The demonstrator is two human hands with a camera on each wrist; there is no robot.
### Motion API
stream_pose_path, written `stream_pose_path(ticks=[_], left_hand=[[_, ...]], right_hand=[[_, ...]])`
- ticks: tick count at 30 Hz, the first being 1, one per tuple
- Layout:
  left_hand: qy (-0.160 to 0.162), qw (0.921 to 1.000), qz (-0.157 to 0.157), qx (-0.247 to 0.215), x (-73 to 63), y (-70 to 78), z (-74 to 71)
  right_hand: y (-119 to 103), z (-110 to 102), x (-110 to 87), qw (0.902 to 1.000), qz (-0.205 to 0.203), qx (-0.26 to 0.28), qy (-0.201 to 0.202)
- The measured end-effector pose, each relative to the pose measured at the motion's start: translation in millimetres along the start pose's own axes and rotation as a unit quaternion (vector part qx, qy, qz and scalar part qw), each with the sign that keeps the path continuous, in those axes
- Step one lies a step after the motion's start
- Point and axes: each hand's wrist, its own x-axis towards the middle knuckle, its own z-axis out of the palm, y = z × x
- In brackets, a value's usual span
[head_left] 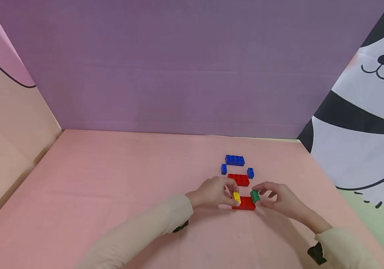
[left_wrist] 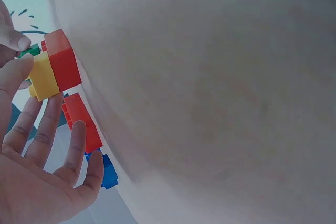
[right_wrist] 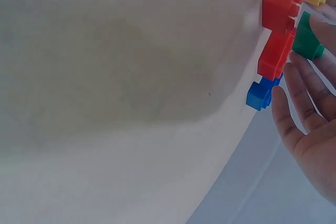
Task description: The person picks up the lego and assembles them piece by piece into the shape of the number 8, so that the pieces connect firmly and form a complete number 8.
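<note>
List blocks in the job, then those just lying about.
Job, seemingly:
yellow block, in left hand
green block, in right hand
nearest red block

Lying about, apparently:
farther red block
large blue block
left small blue block
right small blue block

Sleeved forearms (head_left: 146, 229) reach forward; left fingers (left_wrist: 46, 132) and right fingers (right_wrist: 300, 93) pinch, facing each other
</note>
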Motion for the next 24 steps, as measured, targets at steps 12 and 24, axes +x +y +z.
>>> stream_pose_path(ticks=[12, 24], left_hand=[[-0.001, 1.0, 0.0, 0.007, -0.5, 1.8, 0.5], [0.002, 0.9999, -0.009, 0.006, -3.4, 6.7, 2.5]], right_hand=[[-0.6, 2.8, -2.6, 0.9998, -0.013, 0.003, -0.013], [-1.1, 1.3, -4.7, 0.9995, -0.029, -0.001, -0.016]])
